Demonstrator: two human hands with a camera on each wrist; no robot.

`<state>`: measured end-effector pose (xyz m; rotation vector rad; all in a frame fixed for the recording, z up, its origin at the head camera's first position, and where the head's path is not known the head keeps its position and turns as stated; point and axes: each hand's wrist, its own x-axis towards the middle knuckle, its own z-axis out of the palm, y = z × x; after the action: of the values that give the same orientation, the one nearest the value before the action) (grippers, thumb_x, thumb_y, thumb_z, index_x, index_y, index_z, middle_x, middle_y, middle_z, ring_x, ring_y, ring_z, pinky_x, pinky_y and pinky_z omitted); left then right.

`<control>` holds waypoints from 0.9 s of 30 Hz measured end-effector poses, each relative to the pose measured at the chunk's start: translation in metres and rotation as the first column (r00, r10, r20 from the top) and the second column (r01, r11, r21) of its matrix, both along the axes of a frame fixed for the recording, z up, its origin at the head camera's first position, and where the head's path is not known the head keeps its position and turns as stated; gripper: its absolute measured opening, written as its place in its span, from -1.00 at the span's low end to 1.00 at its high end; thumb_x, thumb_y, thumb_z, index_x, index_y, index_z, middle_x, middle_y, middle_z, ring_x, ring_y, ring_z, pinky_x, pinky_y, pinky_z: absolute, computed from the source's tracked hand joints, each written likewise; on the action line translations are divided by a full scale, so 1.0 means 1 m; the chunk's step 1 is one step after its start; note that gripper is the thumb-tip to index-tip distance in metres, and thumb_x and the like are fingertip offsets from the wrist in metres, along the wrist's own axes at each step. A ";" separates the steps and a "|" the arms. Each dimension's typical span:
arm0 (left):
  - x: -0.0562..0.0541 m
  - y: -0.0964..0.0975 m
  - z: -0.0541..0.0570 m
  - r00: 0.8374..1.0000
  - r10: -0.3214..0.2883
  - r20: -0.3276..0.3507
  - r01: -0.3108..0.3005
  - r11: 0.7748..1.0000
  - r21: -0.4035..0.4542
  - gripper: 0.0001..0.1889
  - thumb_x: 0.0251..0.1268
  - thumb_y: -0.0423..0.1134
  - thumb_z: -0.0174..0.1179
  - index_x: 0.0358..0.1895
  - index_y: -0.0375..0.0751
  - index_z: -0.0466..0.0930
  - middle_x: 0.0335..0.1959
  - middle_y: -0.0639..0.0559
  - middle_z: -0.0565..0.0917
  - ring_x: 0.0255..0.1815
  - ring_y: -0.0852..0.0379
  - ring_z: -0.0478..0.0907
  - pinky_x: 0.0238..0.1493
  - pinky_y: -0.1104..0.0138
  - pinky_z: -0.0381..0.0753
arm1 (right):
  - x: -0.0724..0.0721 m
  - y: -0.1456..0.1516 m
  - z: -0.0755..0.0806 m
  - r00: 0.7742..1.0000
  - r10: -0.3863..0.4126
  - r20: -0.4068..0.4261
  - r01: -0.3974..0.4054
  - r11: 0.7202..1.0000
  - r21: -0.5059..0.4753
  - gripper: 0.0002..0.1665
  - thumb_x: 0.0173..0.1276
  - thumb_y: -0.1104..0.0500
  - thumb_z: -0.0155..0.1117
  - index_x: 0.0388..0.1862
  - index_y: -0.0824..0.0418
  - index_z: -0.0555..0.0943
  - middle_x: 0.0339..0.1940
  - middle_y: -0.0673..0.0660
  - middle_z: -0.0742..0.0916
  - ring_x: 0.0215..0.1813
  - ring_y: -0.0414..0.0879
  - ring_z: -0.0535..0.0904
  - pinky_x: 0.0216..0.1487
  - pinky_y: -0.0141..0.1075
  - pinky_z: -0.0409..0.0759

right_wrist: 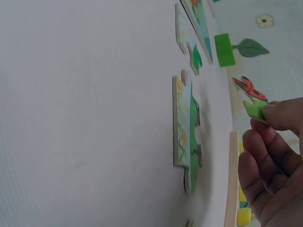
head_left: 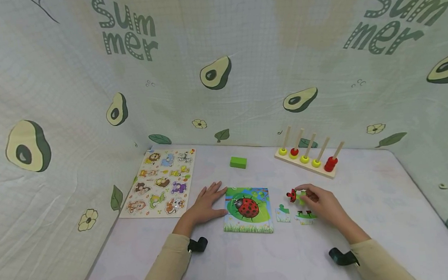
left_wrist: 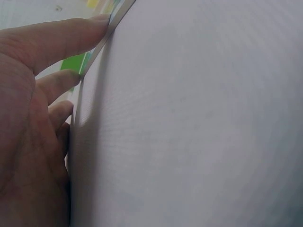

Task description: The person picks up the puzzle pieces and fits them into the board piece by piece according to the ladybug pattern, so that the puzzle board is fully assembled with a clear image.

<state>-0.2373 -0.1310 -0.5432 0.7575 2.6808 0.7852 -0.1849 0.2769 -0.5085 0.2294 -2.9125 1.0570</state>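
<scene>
The square ladybug puzzle board [head_left: 247, 210] lies flat on the table. My left hand [head_left: 207, 204] rests at its left edge, fingers spread, the thumb and a fingertip touching the edge. With thumb and fingertips, my right hand [head_left: 318, 200] pinches a small red and green puzzle piece [right_wrist: 251, 90], raised above the table. Two loose pieces lie between the board and my right hand: a corner piece with grass [head_left: 283, 214] and a wider grass piece with dark legs [head_left: 305, 218]. Part of the held piece is hidden by my fingers.
An animal peg puzzle [head_left: 157, 183] lies at the left. A green block [head_left: 238, 162] sits behind the ladybug board. At the back right stands a wooden peg rack [head_left: 305, 164] with red and yellow beads. A cloth curtain [head_left: 253, 107] closes off the back and sides.
</scene>
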 end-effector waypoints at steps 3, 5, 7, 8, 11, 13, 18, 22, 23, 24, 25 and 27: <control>0.000 0.000 0.000 1.000 0.000 0.000 0.000 1.000 -0.003 -0.18 0.35 0.11 0.27 0.61 0.00 0.19 0.68 -0.03 0.00 0.69 -0.03 -0.22 0.65 0.02 -0.31 | 0.002 -0.008 0.001 1.000 0.025 -0.010 -0.026 1.000 -0.016 -0.68 0.47 0.19 0.31 0.18 0.09 0.67 -0.33 0.00 0.57 -0.30 -0.12 0.45 -0.39 -0.38 0.46; 0.000 0.001 0.000 1.000 -0.001 0.000 0.001 1.000 0.000 -0.18 0.34 0.10 0.28 0.61 -0.01 0.20 0.68 -0.04 0.00 0.69 -0.04 -0.22 0.65 0.02 -0.32 | 0.003 -0.013 0.001 0.999 0.034 -0.003 -0.034 0.999 -0.019 -0.68 0.48 0.19 0.31 0.17 0.08 0.67 -0.33 -0.01 0.57 -0.30 -0.13 0.45 -0.39 -0.38 0.46; 0.000 0.001 0.000 1.000 -0.002 0.001 0.002 1.000 0.004 -0.18 0.34 0.10 0.28 0.61 -0.01 0.20 0.68 -0.04 0.00 0.69 -0.04 -0.22 0.65 0.02 -0.32 | 0.003 -0.018 0.000 0.999 0.037 0.004 -0.037 0.999 -0.022 -0.69 0.47 0.18 0.32 0.16 0.08 0.68 -0.33 -0.02 0.58 -0.30 -0.13 0.46 -0.38 -0.38 0.48; 0.000 0.001 0.000 1.000 -0.002 0.001 0.002 1.000 0.005 -0.18 0.34 0.10 0.28 0.61 -0.01 0.20 0.68 -0.04 0.00 0.69 -0.04 -0.22 0.65 0.02 -0.33 | 0.003 -0.020 -0.001 0.999 0.039 0.009 -0.039 0.999 -0.024 -0.69 0.47 0.17 0.32 0.16 0.08 0.68 -0.33 -0.03 0.59 -0.30 -0.14 0.47 -0.37 -0.38 0.49; -0.001 0.000 -0.001 1.000 -0.004 -0.005 0.004 1.000 0.004 -0.18 0.34 0.10 0.28 0.61 -0.02 0.20 0.68 -0.05 0.01 0.69 -0.05 -0.22 0.65 0.01 -0.33 | 0.002 -0.027 -0.006 0.999 0.048 0.022 -0.047 0.998 -0.049 -0.71 0.47 0.17 0.32 0.14 0.07 0.69 -0.33 -0.04 0.60 -0.31 -0.14 0.48 -0.35 -0.38 0.50; -0.001 0.000 -0.001 1.000 -0.004 -0.006 0.004 1.000 0.001 -0.18 0.34 0.10 0.29 0.61 -0.01 0.20 0.68 -0.05 0.00 0.69 -0.05 -0.22 0.65 0.01 -0.33 | 0.002 -0.033 -0.009 0.998 0.058 0.029 -0.056 0.996 -0.070 -0.71 0.46 0.18 0.33 0.13 0.06 0.69 -0.34 -0.04 0.59 -0.32 -0.14 0.48 -0.36 -0.38 0.49; -0.001 0.000 -0.002 1.000 -0.007 -0.004 0.007 1.000 0.003 -0.17 0.33 0.09 0.30 0.60 -0.02 0.21 0.67 -0.05 0.01 0.69 -0.06 -0.21 0.65 0.00 -0.32 | 0.002 -0.045 -0.016 0.995 0.092 0.041 -0.087 0.990 -0.108 -0.72 0.44 0.16 0.35 0.11 0.04 0.70 -0.35 -0.07 0.59 -0.34 -0.19 0.48 -0.35 -0.39 0.49; -0.001 -0.001 -0.001 1.000 -0.010 -0.007 0.010 1.000 0.006 -0.17 0.33 0.09 0.30 0.60 -0.02 0.20 0.67 -0.06 0.01 0.69 -0.06 -0.21 0.65 -0.01 -0.32 | 0.001 -0.055 -0.020 0.992 0.118 0.036 -0.112 0.985 -0.133 -0.74 0.44 0.15 0.37 0.08 0.05 0.71 -0.35 -0.08 0.61 -0.36 -0.23 0.49 -0.34 -0.39 0.51; -0.001 0.000 -0.001 1.000 -0.011 -0.006 0.011 1.000 0.005 -0.17 0.33 0.09 0.30 0.61 -0.02 0.20 0.67 -0.06 0.01 0.69 -0.06 -0.21 0.64 -0.01 -0.33 | 0.000 -0.057 -0.020 0.992 0.123 0.037 -0.116 0.983 -0.140 -0.74 0.44 0.15 0.37 0.08 0.05 0.71 -0.35 -0.08 0.61 -0.36 -0.23 0.49 -0.35 -0.39 0.51; -0.002 0.000 -0.001 1.000 -0.012 -0.008 0.012 1.000 0.005 -0.17 0.33 0.09 0.30 0.61 -0.03 0.20 0.67 -0.06 0.01 0.69 -0.07 -0.21 0.64 -0.01 -0.32 | 0.000 -0.059 -0.020 0.991 0.126 0.037 -0.120 0.982 -0.144 -0.74 0.44 0.15 0.37 0.08 0.05 0.71 -0.36 -0.08 0.61 -0.37 -0.23 0.48 -0.36 -0.38 0.50; -0.002 0.000 -0.002 1.000 -0.013 -0.009 0.013 1.000 0.005 -0.17 0.33 0.09 0.30 0.61 -0.03 0.20 0.67 -0.06 0.01 0.69 -0.07 -0.21 0.64 -0.01 -0.32 | 0.000 -0.062 -0.020 0.991 0.131 0.037 -0.125 0.982 -0.145 -0.74 0.43 0.14 0.37 0.07 0.05 0.71 -0.36 -0.08 0.61 -0.38 -0.23 0.47 -0.37 -0.38 0.49; -0.002 0.000 -0.002 1.000 -0.015 -0.009 0.015 1.000 0.003 -0.17 0.33 0.09 0.29 0.61 -0.03 0.20 0.67 -0.06 0.00 0.69 -0.07 -0.22 0.64 -0.01 -0.32 | 0.000 -0.065 -0.020 0.989 0.140 0.042 -0.132 0.980 -0.146 -0.74 0.44 0.14 0.37 0.08 0.05 0.71 -0.36 -0.08 0.60 -0.38 -0.24 0.46 -0.38 -0.39 0.47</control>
<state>-0.2392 -0.1315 -0.5452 0.7825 2.6800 0.7837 -0.1852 0.2115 -0.5287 0.4064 -2.8848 1.3044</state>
